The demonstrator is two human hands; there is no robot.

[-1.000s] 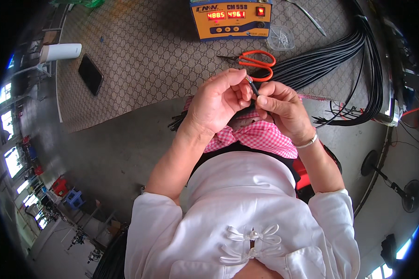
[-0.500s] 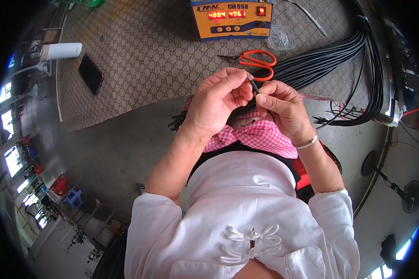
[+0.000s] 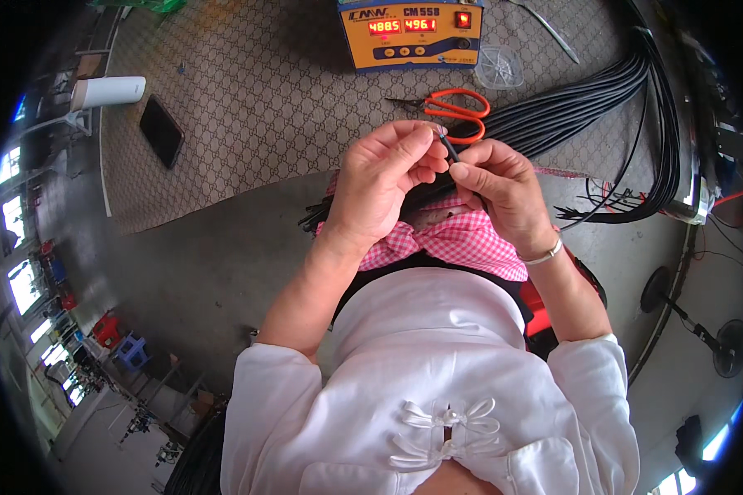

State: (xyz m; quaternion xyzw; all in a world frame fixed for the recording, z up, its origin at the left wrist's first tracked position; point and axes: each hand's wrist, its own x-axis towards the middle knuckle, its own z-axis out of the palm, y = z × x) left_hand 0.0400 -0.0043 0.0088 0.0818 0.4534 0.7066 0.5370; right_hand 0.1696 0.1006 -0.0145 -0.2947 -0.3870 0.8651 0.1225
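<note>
My left hand and my right hand meet in front of my chest, fingertips pinched together on the end of a thin black cable. The cable runs down between my palms toward a pink checked cloth on my lap. A silver bracelet circles my right wrist. Orange-handled scissors lie on the patterned table mat just beyond my fingers.
A yellow and blue bench unit with red digit displays stands at the far edge. A thick bundle of black cables sweeps along the right. A black phone and a white cylinder lie at the left. A clear round lid sits near the unit.
Both hands stay pinched on the cable end; only small finger shifts show.
</note>
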